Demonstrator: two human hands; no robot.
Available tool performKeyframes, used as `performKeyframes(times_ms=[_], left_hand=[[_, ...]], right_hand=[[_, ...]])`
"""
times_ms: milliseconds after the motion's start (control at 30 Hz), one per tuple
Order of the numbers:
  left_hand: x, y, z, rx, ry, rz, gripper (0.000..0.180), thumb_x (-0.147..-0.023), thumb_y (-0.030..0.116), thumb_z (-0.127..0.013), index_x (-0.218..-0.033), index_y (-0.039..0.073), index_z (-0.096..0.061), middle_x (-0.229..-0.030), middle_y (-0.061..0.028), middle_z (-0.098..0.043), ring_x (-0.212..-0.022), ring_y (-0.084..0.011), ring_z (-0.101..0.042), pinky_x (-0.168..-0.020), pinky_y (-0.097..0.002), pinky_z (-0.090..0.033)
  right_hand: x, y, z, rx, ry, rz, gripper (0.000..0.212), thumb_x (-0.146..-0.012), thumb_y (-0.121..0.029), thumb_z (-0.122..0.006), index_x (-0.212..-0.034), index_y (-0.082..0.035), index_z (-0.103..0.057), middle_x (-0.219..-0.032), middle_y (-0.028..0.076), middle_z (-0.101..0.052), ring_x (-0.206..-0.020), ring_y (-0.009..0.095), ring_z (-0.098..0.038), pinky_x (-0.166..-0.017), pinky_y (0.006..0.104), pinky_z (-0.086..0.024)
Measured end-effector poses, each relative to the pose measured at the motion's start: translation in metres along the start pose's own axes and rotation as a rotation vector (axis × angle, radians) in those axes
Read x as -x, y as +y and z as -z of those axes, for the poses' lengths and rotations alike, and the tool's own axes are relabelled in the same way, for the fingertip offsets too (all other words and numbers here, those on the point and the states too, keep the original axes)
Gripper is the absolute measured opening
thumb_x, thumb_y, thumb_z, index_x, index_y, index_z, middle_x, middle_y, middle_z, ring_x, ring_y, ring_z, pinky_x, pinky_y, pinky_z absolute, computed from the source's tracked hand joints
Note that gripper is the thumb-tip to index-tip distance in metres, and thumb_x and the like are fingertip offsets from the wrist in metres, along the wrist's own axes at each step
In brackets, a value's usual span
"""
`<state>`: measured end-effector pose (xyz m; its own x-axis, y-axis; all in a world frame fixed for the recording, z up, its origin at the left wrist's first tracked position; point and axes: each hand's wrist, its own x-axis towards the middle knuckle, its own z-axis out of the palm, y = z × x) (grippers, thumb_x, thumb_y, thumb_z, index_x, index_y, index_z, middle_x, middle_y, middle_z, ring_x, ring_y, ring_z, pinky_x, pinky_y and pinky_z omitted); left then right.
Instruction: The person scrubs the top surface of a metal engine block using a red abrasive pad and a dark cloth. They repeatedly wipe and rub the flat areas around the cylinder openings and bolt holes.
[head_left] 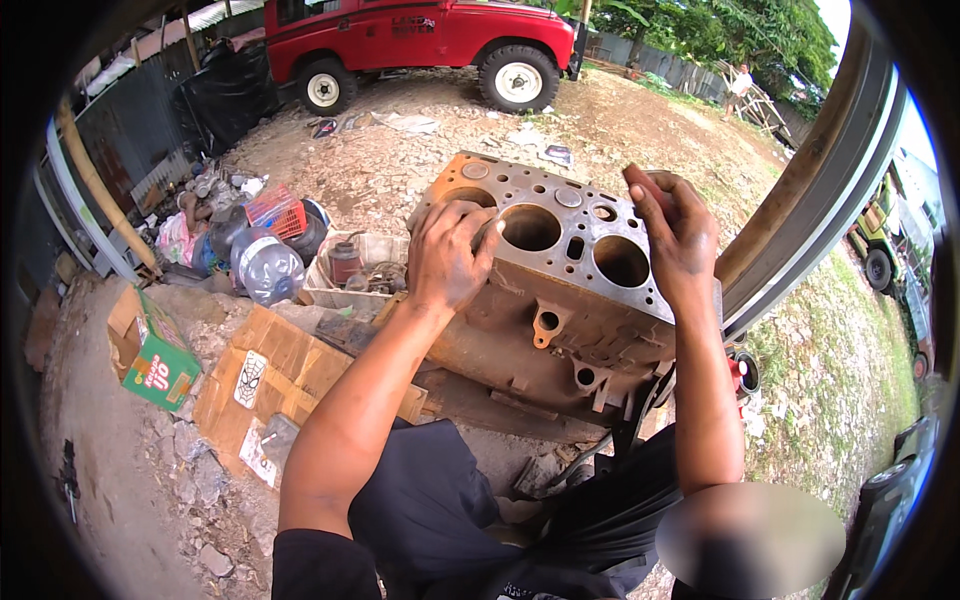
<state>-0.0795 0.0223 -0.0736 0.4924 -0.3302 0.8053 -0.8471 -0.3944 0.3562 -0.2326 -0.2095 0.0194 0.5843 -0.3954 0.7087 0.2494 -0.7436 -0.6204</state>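
Note:
In front of me stands a rusty engine block (590, 310), its flat top partly bare grey metal, with several round cylinder bores. My left hand (452, 250) rests on the top near the left-hand bore, fingers spread over the metal and thumb apart, with nothing seen in it. Above the block's right end, my right hand (685, 235) pinches a small reddish-brown piece (636, 177) that looks like folded sandpaper. Its lower part is hidden by the fingers.
Left of the block are a crate (325, 285) of parts, a clear plastic jug (270, 268), flattened cardboard (280, 360) and a green carton (155, 350). A wooden post (800, 160) rises at the right. Farther off are a red off-road vehicle (420, 40) and a person (740, 85).

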Motion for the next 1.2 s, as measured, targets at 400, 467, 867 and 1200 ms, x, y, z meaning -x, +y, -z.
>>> performKeyframes(times_ms=[400,467,867,1200], left_hand=[[0.001,-0.004,-0.001,-0.112,-0.118,-0.060,0.035,-0.106,0.033,-0.063,-0.121,0.004,-0.077,-0.106,-0.0129,-0.078,-0.102,-0.0328,-0.070,-0.107,-0.0459,-0.047],[0.001,-0.008,0.003,-0.103,-0.094,-0.058,0.036,-0.106,0.034,-0.063,-0.121,0.004,-0.077,-0.107,-0.0137,-0.078,-0.102,-0.0341,-0.070,-0.106,-0.0468,-0.048],[-0.017,0.068,-0.016,0.169,-0.141,-0.209,0.035,-0.101,0.032,-0.072,-0.121,0.004,-0.079,-0.116,-0.0153,-0.075,-0.111,-0.0359,-0.068,-0.104,-0.0473,-0.053],[-0.080,0.103,-0.079,0.272,-0.506,-0.057,0.048,-0.112,0.043,-0.052,-0.130,0.006,-0.076,-0.135,-0.0221,-0.070,-0.128,-0.0422,-0.064,-0.114,-0.0518,-0.049]], right_hand=[[-0.005,0.006,-0.019,0.424,-0.388,0.255,0.021,-0.098,-0.012,-0.075,-0.118,-0.007,-0.082,-0.114,0.021,-0.073,-0.100,0.043,-0.074,-0.090,0.0492,-0.059],[0.000,-0.004,-0.001,0.498,-0.391,0.228,0.022,-0.098,-0.012,-0.075,-0.119,-0.007,-0.081,-0.117,0.022,-0.073,-0.101,0.043,-0.074,-0.091,0.0491,-0.059],[0.047,0.018,0.100,0.704,-0.362,0.120,0.025,-0.098,-0.008,-0.074,-0.122,-0.014,-0.082,-0.121,0.013,-0.075,-0.104,0.037,-0.076,-0.090,0.0464,-0.061],[0.028,0.047,0.087,0.823,-0.369,0.249,0.023,-0.100,-0.017,-0.067,-0.118,-0.012,-0.081,-0.126,0.007,-0.076,-0.110,0.033,-0.074,-0.092,0.0438,-0.062]])
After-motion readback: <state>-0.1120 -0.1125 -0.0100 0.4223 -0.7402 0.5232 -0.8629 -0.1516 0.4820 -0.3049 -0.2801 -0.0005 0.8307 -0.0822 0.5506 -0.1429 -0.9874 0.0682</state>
